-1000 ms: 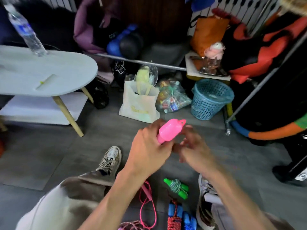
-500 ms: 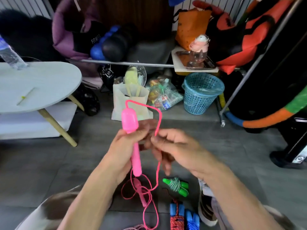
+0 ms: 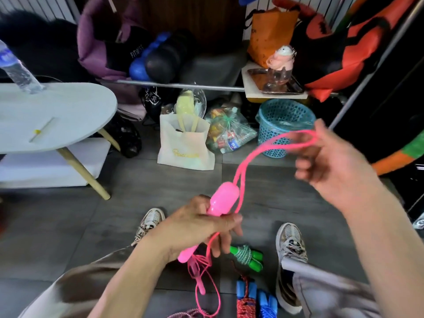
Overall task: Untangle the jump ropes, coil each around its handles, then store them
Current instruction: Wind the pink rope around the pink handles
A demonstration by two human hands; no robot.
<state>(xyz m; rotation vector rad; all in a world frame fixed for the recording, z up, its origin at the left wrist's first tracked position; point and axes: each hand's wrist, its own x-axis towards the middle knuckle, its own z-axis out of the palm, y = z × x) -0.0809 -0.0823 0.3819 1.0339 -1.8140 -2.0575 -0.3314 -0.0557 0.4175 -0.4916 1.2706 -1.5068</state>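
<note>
Head view: a glossy pink plastic jump-rope handle (image 3: 221, 200) is gripped in the left hand (image 3: 202, 228), its fingers curled around the shaft, with the bulbous end pointing up and away toward the far right and the narrow end poking out below the palm. From that bulbous end a thin pink cord (image 3: 263, 150) is drawn out as a doubled loop, up and to the right, to the right hand (image 3: 332, 161), where the bend of the loop is pinched at the fingertips; that hand is blurred, so the exact pinch cannot be read. The cord thus runs nearly in line with the handle's long axis, and the right hand is the farther one. For coiling, the loop would probably need to be carried across that axis, not along it. Slack cord hangs below the left hand to the grey tiled floor (image 3: 68, 226), between the shoes, near a wound green-handled rope (image 3: 247, 254) and a wound blue-handled rope (image 3: 246, 294).
</note>
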